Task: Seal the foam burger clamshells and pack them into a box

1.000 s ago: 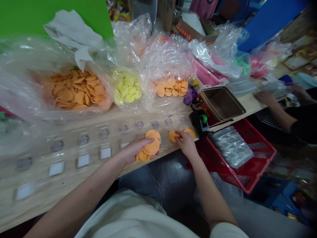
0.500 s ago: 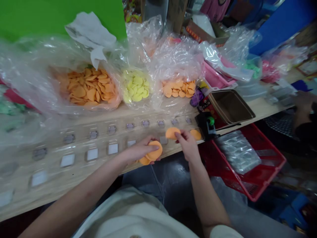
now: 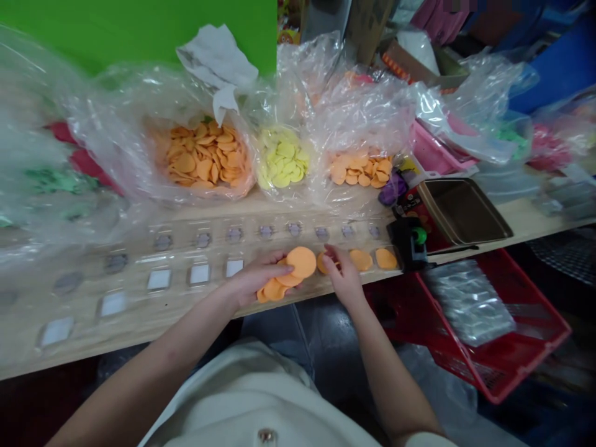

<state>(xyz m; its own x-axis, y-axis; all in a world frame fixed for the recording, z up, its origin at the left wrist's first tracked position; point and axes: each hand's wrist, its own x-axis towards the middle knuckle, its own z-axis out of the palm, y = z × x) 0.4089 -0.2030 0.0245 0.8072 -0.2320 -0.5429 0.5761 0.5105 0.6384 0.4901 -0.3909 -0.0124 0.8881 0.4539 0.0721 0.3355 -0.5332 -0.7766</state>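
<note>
My left grip (image 3: pixel 258 276) is clenched around a fanned stack of orange discs (image 3: pixel 274 289), with the top disc (image 3: pixel 302 262) sitting out past my fingers. Holding the stack loosely fanned like this lets one disc come free without the others sliding, so I'd keep it level and close to the tray. My right grip (image 3: pixel 343 273) is right at the orange disc (image 3: pixel 322 263) beside it; my fingers cover much of that disc, so I can't be sure whether I'm pinching it or only pressing it down. That disc lies in the clear blister tray (image 3: pixel 214 249), which runs along the wooden worktop (image 3: pixel 544 214). Two more orange discs (image 3: pixel 361 259) (image 3: pixel 385 259) lie in its pockets further right, each flat and apart from its neighbour, and that is the neat seating to match. White-floored pockets (image 3: pixel 199 274) line up to my left, with a row of smaller grey recesses (image 3: pixel 234 234) behind them.

Beyond the tray, open plastic bags hold more orange discs (image 3: pixel 205 161), yellow discs (image 3: pixel 282 158) and a smaller heap of orange discs (image 3: pixel 358 169). To the right are a black clamp with a green knob (image 3: pixel 410 239), a brown metal tin (image 3: pixel 460 211), and a red basket (image 3: pixel 503 335) carrying stacked clear trays (image 3: pixel 468 301).
</note>
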